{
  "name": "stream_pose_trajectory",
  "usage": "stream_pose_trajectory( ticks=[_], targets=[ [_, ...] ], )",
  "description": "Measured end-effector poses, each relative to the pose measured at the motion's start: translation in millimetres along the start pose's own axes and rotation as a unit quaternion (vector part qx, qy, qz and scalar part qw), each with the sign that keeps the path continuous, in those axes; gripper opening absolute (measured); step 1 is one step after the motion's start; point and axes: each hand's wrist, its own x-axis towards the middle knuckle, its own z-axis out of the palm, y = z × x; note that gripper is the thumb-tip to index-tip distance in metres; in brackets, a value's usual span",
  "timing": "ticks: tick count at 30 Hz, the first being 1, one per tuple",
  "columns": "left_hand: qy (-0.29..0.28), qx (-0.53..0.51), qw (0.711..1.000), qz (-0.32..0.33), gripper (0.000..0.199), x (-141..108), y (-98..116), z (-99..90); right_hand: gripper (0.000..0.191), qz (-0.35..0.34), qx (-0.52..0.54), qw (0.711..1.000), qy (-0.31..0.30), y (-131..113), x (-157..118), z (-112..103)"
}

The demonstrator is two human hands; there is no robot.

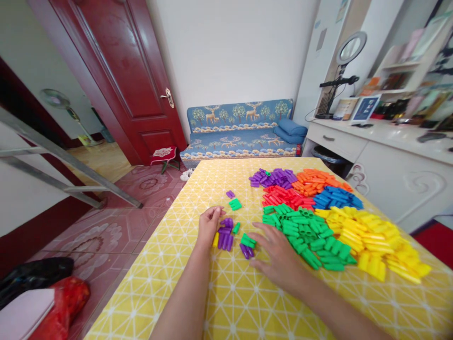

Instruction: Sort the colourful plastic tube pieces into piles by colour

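On a yellow patterned tablecloth (170,283), my left hand (211,224) has its fingertips pinched together beside a group of purple pieces (225,237); what they hold, if anything, is too small to make out. A yellow piece (215,240) lies by that wrist. My right hand (274,250) is spread, its fingers around a few green pieces (248,241) and purple pieces (247,251) without clearly gripping them. One green piece (236,228) lies between the hands. Farther back are more green pieces (235,204) and a purple one (230,194).
Piles of green (300,229), yellow (375,236), blue (338,198), red (286,197), orange (318,181) and purple pieces (276,178) cover the table's right side. Beyond stand a blue sofa (240,137) and a white dresser (399,160). A metal ladder (63,165) is at left.
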Motion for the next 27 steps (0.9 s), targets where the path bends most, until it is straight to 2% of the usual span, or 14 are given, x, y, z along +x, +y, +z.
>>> stream_pose_trajectory(
  ticks=[2, 4, 8, 12, 18, 24, 27],
  targets=[
    [0.024, -0.012, 1.000, 0.008, 0.044, 0.2, 0.2, -1.6, 0.080, -0.005, 0.007, 0.998, -0.057, -23.5, 6.4, 26.4],
    [0.038, -0.030, 0.999, 0.007, 0.045, 0.3, -0.2, -3.2, 0.092, -0.009, 0.002, 0.997, -0.080, -33.4, 18.2, 45.5],
    [0.045, -0.051, 0.998, -0.001, 0.043, 1.9, -2.3, -5.6, 0.068, -0.008, -0.017, 0.999, -0.051, -27.7, 51.1, 64.4],
    [0.028, -0.011, 0.999, 0.016, 0.035, 4.5, -5.2, -5.3, 0.052, 0.051, -0.015, 0.999, -0.001, -13.7, 73.8, 69.5],
    [0.000, 0.069, 0.996, 0.059, 0.024, 3.6, -6.6, -3.0, 0.044, 0.127, 0.053, 0.988, 0.066, 0.5, 75.0, 70.7],
    [-0.121, 0.098, 0.983, 0.093, 0.031, -2.9, -1.5, -1.1, 0.039, 0.151, 0.174, 0.966, 0.115, 5.0, 72.9, 73.2],
    [-0.113, 0.110, 0.982, 0.101, 0.032, -3.1, -3.8, -0.3, 0.038, 0.151, 0.228, 0.954, 0.126, 3.5, 73.1, 73.3]
  ],
)
